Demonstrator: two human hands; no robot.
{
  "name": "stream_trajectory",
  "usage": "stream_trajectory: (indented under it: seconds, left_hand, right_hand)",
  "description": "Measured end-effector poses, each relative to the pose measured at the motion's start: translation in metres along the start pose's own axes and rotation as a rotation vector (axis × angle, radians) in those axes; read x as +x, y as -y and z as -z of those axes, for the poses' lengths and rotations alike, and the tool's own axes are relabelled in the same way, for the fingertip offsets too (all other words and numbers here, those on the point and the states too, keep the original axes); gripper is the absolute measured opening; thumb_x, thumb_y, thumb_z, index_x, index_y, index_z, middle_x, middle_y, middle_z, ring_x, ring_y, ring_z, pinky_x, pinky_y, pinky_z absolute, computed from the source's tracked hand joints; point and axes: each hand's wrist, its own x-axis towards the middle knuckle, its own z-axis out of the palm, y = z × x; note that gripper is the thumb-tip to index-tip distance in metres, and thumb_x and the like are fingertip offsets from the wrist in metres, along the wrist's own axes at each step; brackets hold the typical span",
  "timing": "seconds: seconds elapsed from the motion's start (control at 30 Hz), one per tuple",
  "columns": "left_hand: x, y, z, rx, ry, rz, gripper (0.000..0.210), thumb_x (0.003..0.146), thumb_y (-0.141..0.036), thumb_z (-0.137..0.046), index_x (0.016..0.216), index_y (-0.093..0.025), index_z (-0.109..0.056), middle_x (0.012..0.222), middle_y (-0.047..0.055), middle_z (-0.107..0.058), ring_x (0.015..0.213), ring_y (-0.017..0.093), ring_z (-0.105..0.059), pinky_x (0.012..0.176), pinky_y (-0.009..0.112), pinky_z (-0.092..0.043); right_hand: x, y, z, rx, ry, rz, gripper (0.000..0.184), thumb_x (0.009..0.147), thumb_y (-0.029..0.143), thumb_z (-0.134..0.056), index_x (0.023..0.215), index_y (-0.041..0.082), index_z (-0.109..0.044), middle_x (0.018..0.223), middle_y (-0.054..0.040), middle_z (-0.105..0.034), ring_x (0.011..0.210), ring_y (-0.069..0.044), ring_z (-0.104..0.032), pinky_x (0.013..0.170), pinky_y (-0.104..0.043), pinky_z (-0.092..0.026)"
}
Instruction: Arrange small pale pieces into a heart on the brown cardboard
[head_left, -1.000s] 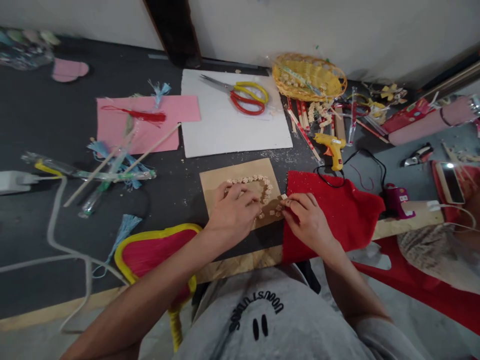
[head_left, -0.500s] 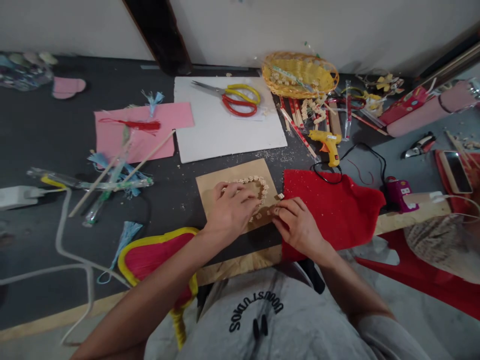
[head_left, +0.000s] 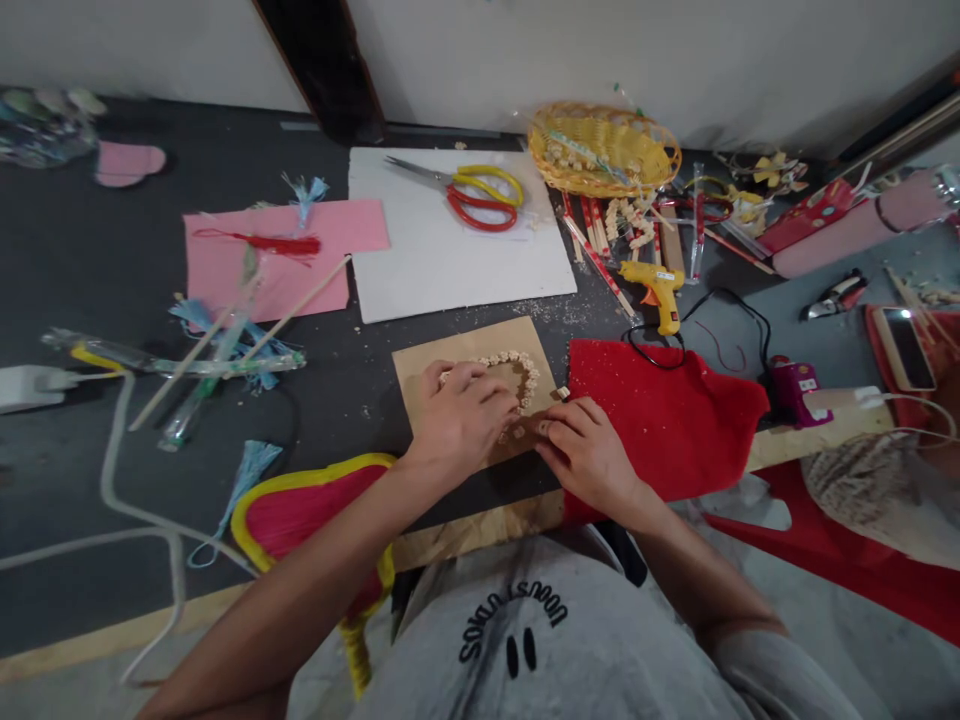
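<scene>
A square of brown cardboard [head_left: 420, 365] lies on the dark tabletop, bearing a curved outline of small pale wooden pieces [head_left: 531, 375]. My left hand [head_left: 463, 415] rests over the left part of this outline, fingers extended and slightly bent, hiding some of the pieces. At the cardboard's lower right edge, my right hand [head_left: 589, 450] has thumb and fingers pinched together; what they hold is too small to make out. A loose wooden piece [head_left: 519, 432] lies between the hands, and another small block [head_left: 562, 394] is just above my right fingers.
Red felt [head_left: 660, 420] lies to the right, below a yellow glue gun [head_left: 660, 290] with its cord. Scissors [head_left: 480, 195] rest on a white board [head_left: 450, 280]. A wicker basket [head_left: 547, 175] stands behind. Pink paper [head_left: 285, 280], tassels and sticks lie left, near a yellow-edged pink object [head_left: 307, 510].
My right hand has shifted slightly left, its pinched fingertips closer to the outline. My left hand stays over the cardboard. The view has shifted a little.
</scene>
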Motion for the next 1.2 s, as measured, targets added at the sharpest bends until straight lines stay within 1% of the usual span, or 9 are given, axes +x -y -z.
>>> stream_trajectory:
  seconds: [0.2,0.4,0.47,0.6,0.73,0.87,0.97,1.1,1.2]
  left_hand:
    - [0.001,-0.002,0.001,0.043,-0.036,-0.012,0.016,0.102,-0.026,-0.056,0.091,-0.028,-0.067,0.098,-0.002,-0.075,0.105,0.026,-0.060,0.097,0.050,-0.035]
    - [-0.006,0.002,0.019,0.076,0.002,0.038,0.012,0.096,-0.018,-0.058,0.092,-0.026,-0.066,0.105,0.001,-0.075,0.107,0.028,-0.060,0.099,0.053,-0.036]
    - [-0.012,0.007,0.021,0.079,-0.014,0.058,0.011,0.096,-0.019,-0.058,0.092,-0.026,-0.066,0.104,0.001,-0.075,0.106,0.027,-0.060,0.100,0.054,-0.036]
    - [-0.022,0.015,0.018,0.048,-0.099,0.110,0.014,0.096,-0.019,-0.059,0.094,-0.030,-0.067,0.098,-0.002,-0.074,0.105,0.026,-0.061,0.098,0.050,-0.037]
    - [-0.025,0.018,0.015,0.026,-0.104,0.141,0.018,0.095,-0.016,-0.058,0.095,-0.031,-0.068,0.100,-0.002,-0.075,0.107,0.026,-0.061,0.102,0.049,-0.036]
    - [-0.023,0.022,0.018,-0.009,-0.130,0.187,0.018,0.097,-0.021,-0.056,0.097,-0.032,-0.070,0.101,-0.003,-0.075,0.108,0.024,-0.060,0.105,0.049,-0.034]
    - [-0.022,0.027,0.021,-0.015,-0.182,0.224,0.017,0.100,-0.029,-0.057,0.099,-0.035,-0.073,0.099,-0.003,-0.077,0.106,0.024,-0.061,0.102,0.048,-0.035]
    - [-0.021,0.033,0.023,-0.008,-0.260,0.234,0.016,0.100,-0.032,-0.060,0.097,-0.034,-0.075,0.095,-0.002,-0.078,0.105,0.025,-0.062,0.099,0.049,-0.036]
    - [-0.021,0.034,0.023,-0.011,-0.237,0.261,0.019,0.100,-0.033,-0.057,0.095,-0.033,-0.075,0.095,-0.001,-0.078,0.105,0.025,-0.063,0.099,0.050,-0.036]
  right_hand:
    - [0.006,0.007,-0.006,-0.094,0.039,-0.005,0.007,0.094,0.020,-0.065,0.097,0.021,-0.072,0.106,-0.0061,-0.072,0.098,-0.024,-0.056,0.086,-0.040,-0.050]
    - [0.013,0.010,-0.006,-0.156,0.066,-0.001,0.007,0.095,0.024,-0.067,0.095,0.024,-0.073,0.106,-0.0037,-0.073,0.102,-0.024,-0.054,0.085,-0.039,-0.046]
    - [0.014,0.010,-0.004,-0.142,0.067,-0.005,0.009,0.096,0.025,-0.066,0.098,0.023,-0.074,0.107,-0.0040,-0.074,0.103,-0.024,-0.054,0.085,-0.039,-0.045]
    - [0.014,0.011,0.000,-0.161,0.054,0.006,0.011,0.098,0.028,-0.065,0.100,0.025,-0.076,0.108,-0.0037,-0.074,0.104,-0.023,-0.053,0.082,-0.039,-0.042]
    - [0.016,0.012,0.002,-0.177,0.012,0.016,0.010,0.097,0.029,-0.067,0.097,0.024,-0.075,0.105,-0.0029,-0.075,0.101,-0.023,-0.053,0.080,-0.038,-0.041]
    - [0.015,0.012,0.003,-0.144,-0.031,0.016,0.009,0.096,0.030,-0.068,0.098,0.023,-0.075,0.101,-0.0026,-0.075,0.098,-0.022,-0.054,0.080,-0.037,-0.042]
    - [0.015,0.012,0.002,-0.172,-0.021,0.036,0.009,0.094,0.030,-0.071,0.098,0.022,-0.074,0.101,-0.0032,-0.075,0.098,-0.023,-0.055,0.080,-0.037,-0.041]
    - [0.017,0.012,-0.002,-0.205,-0.025,0.041,0.007,0.095,0.027,-0.069,0.092,0.023,-0.073,0.098,-0.0029,-0.076,0.096,-0.022,-0.055,0.080,-0.037,-0.040]
    - [0.018,0.012,-0.004,-0.203,-0.019,0.033,0.010,0.097,0.025,-0.067,0.088,0.023,-0.072,0.096,-0.0024,-0.076,0.096,-0.021,-0.056,0.081,-0.037,-0.040]
